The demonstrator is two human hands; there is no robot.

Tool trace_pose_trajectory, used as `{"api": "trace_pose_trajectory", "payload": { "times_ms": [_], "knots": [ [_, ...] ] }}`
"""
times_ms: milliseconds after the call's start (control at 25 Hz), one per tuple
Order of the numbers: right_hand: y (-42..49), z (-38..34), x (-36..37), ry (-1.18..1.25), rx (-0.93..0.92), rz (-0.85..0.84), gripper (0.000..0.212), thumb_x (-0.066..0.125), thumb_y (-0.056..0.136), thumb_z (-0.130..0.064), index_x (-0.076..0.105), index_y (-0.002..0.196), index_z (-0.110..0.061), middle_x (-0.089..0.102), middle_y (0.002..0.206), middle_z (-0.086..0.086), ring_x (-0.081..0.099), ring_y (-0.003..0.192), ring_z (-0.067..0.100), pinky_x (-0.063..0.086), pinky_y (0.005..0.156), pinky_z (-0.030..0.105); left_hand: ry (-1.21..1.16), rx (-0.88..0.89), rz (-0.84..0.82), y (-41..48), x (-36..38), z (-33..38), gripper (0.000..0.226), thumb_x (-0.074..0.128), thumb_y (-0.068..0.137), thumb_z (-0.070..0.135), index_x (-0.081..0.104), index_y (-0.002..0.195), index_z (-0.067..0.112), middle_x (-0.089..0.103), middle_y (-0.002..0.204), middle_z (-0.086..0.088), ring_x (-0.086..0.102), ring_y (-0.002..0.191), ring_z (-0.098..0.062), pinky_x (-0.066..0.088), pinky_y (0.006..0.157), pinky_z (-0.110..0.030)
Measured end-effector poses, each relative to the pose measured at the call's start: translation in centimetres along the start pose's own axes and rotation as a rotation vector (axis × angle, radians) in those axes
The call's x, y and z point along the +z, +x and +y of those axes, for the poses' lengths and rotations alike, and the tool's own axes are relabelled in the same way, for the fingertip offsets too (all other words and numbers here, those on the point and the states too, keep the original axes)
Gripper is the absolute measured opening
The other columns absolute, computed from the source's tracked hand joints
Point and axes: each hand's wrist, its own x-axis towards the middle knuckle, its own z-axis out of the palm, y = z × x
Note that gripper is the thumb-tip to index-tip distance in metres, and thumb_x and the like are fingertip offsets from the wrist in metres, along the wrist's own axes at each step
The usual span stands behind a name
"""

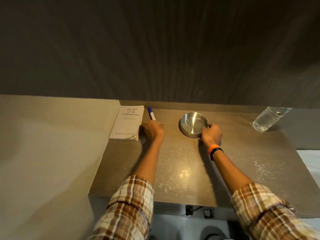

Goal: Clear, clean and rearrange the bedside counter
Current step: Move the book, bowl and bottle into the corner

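A round steel bowl (193,123) sits on the brown bedside counter (181,170), toward the back. My right hand (212,134) grips its near right rim. A white paperback book (127,122) lies flat at the counter's back left corner. Just right of it lies a white marker with a blue cap (151,113), its near end inside my left hand (152,130), which is closed around it. A clear plastic water bottle (268,119) stands at the back right.
A dark ribbed wall panel rises behind the counter. A beige wall closes off the left side. White bedding (310,161) shows past the counter's right edge. Wet streaks or droplets glisten on the counter's front half. Dark objects lie on the floor below.
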Motion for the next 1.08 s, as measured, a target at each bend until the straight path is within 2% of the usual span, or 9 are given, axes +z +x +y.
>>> {"api": "trace_pose_trajectory", "payload": {
  "times_ms": [80, 120, 280, 400, 560, 680, 760, 960, 1080],
  "knots": [
    [-1.6, -1.2, 2.2, 0.109, -0.020, -0.079, 0.007, 0.060, 0.093, -0.019, 0.065, 0.097, -0.016, 0.074, 0.096, 0.011, 0.075, 0.080, 0.034, 0.062, 0.079, 0.052, -0.155, -0.060, -0.058, 0.4, -1.1, -0.4, 0.024, 0.063, 0.094, 0.012, 0.072, 0.113, 0.001, 0.075, 0.106, -0.017, 0.071, 0.100, -0.028, 0.052, 0.063, -0.025],
    [-2.3, -2.0, 3.4, 0.158, -0.033, -0.112, 0.004, 0.062, 0.093, -0.016, 0.064, 0.096, -0.018, 0.074, 0.095, 0.011, 0.075, 0.078, 0.033, 0.063, 0.077, 0.053, -0.224, -0.074, -0.067, 0.5, -1.8, -0.7, 0.021, 0.065, 0.091, 0.010, 0.074, 0.107, 0.000, 0.076, 0.100, -0.017, 0.073, 0.097, -0.029, 0.053, 0.062, -0.026],
    [-5.0, -5.8, 7.7, 0.251, -0.078, -0.194, 0.014, 0.064, 0.091, -0.008, 0.068, 0.105, -0.010, 0.073, 0.100, 0.012, 0.075, 0.086, 0.031, 0.064, 0.076, 0.049, -0.341, 0.007, -0.035, 0.7, -6.1, -2.9, 0.018, 0.071, 0.087, 0.002, 0.077, 0.103, 0.005, 0.078, 0.101, -0.012, 0.073, 0.097, -0.025, 0.059, 0.087, -0.033],
    [-6.7, -8.6, 10.6, 0.247, -0.124, -0.248, 0.021, 0.061, 0.090, -0.005, 0.070, 0.109, -0.008, 0.074, 0.098, 0.011, 0.075, 0.085, 0.030, 0.064, 0.077, 0.048, -0.157, 0.145, 0.081, 1.9, -9.6, -5.1, 0.017, 0.069, 0.089, 0.004, 0.078, 0.103, 0.006, 0.077, 0.106, -0.011, 0.071, 0.101, -0.024, 0.052, 0.080, -0.024],
    [-8.9, -11.1, 14.6, 0.180, -0.156, -0.341, 0.019, 0.056, 0.092, -0.004, 0.070, 0.102, -0.011, 0.076, 0.099, 0.015, 0.076, 0.079, 0.032, 0.064, 0.076, 0.049, 0.149, 0.283, 0.129, 3.7, -12.3, -7.9, 0.019, 0.067, 0.093, 0.007, 0.074, 0.111, 0.008, 0.075, 0.110, -0.012, 0.071, 0.102, -0.026, 0.056, 0.083, -0.028],
    [-9.9, -12.5, 16.9, 0.094, -0.214, -0.329, 0.018, 0.056, 0.093, -0.007, 0.070, 0.104, -0.003, 0.075, 0.101, 0.019, 0.072, 0.094, 0.035, 0.060, 0.087, 0.047, 0.316, 0.377, 0.117, 5.0, -13.2, -10.2, 0.022, 0.067, 0.094, 0.014, 0.069, 0.116, 0.010, 0.071, 0.115, -0.012, 0.071, 0.102, -0.026, 0.058, 0.081, -0.029],
    [-10.1, -13.1, 17.4, 0.082, -0.235, -0.322, 0.020, 0.057, 0.095, -0.010, 0.069, 0.107, 0.000, 0.073, 0.107, 0.020, 0.068, 0.102, 0.037, 0.056, 0.084, 0.040, 0.396, 0.462, 0.093, 5.5, -13.1, -11.1, 0.025, 0.064, 0.096, 0.017, 0.064, 0.120, 0.010, 0.066, 0.119, -0.011, 0.067, 0.106, -0.025, 0.058, 0.087, -0.030],
    [-9.7, -13.5, 18.0, 0.259, -0.128, -0.385, 0.025, 0.061, 0.094, -0.012, 0.069, 0.115, 0.000, 0.075, 0.110, 0.020, 0.071, 0.105, 0.035, 0.059, 0.092, 0.050, 0.475, 0.518, 0.081, 6.5, -12.3, -11.2, 0.041, 0.055, 0.100, 0.017, 0.047, 0.140, 0.008, 0.052, 0.141, -0.012, 0.053, 0.127, -0.025, 0.046, 0.107, -0.033],
    [-10.2, -13.5, 17.9, 0.396, -0.052, -0.434, 0.008, 0.065, 0.089, -0.004, 0.071, 0.093, -0.007, 0.075, 0.107, 0.019, 0.072, 0.098, 0.030, 0.062, 0.089, 0.048, 0.511, 0.507, 0.080, 6.6, -12.3, -11.3, 0.037, 0.058, 0.099, 0.014, 0.052, 0.135, 0.006, 0.053, 0.138, -0.013, 0.054, 0.124, -0.023, 0.049, 0.103, -0.033]
  ]
}}
